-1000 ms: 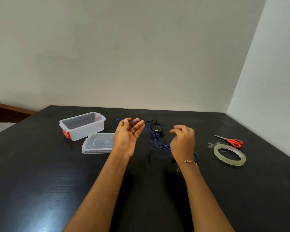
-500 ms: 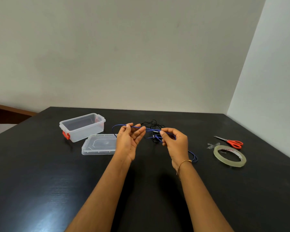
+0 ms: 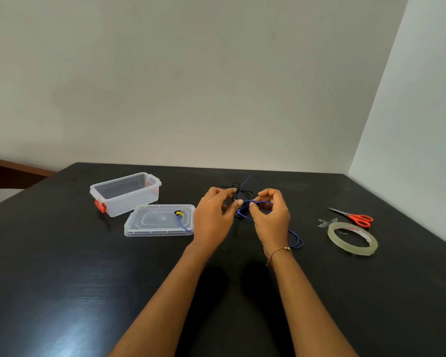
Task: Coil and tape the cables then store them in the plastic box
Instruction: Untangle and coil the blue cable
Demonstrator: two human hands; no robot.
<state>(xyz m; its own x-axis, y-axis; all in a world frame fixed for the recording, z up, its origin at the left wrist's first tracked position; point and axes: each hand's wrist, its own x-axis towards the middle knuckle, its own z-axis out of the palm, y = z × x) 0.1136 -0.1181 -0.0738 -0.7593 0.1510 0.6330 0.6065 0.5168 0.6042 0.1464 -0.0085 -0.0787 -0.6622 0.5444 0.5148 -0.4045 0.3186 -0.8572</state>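
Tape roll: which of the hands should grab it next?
Probably the right hand. The tape roll lies on the table to its right, near the scissors, while the left hand is farther off, beside the box lid. Both handle the blue cable now.

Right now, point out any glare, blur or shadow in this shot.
Head view: glare streaks the black table at lower left; the left hand has blurred fingers; dark arm shadows fall between the forearms; the tape roll and scissors look sharp.
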